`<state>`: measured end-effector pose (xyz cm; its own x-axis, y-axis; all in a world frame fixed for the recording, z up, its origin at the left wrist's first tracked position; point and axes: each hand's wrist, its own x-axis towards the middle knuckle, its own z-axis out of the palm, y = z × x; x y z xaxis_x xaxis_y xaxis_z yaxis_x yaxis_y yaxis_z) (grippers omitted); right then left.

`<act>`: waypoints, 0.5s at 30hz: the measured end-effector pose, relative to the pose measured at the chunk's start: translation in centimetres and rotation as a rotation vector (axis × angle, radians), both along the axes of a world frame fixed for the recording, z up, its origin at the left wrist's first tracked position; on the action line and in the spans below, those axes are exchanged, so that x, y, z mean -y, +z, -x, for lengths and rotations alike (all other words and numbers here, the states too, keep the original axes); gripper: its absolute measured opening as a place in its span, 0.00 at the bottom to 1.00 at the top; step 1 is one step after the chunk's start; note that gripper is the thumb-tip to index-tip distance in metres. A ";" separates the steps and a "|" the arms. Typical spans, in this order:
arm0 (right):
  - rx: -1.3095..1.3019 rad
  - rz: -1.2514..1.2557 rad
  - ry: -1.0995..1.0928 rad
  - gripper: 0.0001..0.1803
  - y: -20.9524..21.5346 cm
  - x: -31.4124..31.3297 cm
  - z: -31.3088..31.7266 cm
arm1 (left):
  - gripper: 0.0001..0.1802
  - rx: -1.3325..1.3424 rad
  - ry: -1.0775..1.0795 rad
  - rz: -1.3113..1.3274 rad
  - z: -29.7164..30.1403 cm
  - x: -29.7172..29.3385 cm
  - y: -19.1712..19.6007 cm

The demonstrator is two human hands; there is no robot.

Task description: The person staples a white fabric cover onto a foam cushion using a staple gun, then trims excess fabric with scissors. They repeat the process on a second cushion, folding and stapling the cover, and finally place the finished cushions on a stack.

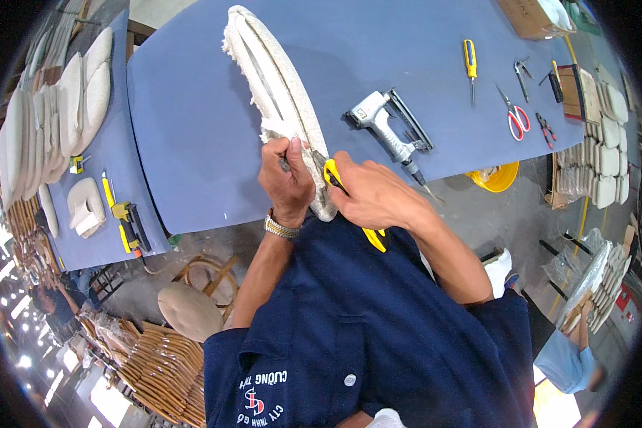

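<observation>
A long, pale upholstered pad (292,78) stands on its edge, with frayed fabric along its left side and a narrow slit down its length. My left hand (287,182), with a wristwatch, is closed on the fabric edge near the pad's lower end; a small dark object shows in its fingers, too hidden to name. My right hand (378,192) wraps round a hand tool with yellow-and-black handles (375,240). The tool's metal tip meets the pad beside my left fingers; its exact kind is partly hidden. Right of the pad, a silver staple gun (389,128) lies on the blue-topped table (185,128).
On the table's right lie a yellow screwdriver (471,64), red-handled scissors (515,118), and pliers (546,130). A yellow bucket (503,178) stands below the table edge. Stacked pads (68,114) and a yellow-black tool (125,221) occupy the left table. A co-worker (567,357) is at lower right.
</observation>
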<state>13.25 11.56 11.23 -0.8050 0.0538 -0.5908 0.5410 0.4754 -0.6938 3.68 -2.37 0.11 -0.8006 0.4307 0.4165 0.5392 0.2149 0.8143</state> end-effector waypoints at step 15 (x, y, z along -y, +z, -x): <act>0.025 0.059 0.163 0.22 -1.1 0.4 -2.2 | 0.10 0.484 0.077 -0.142 0.0 -1.2 -0.7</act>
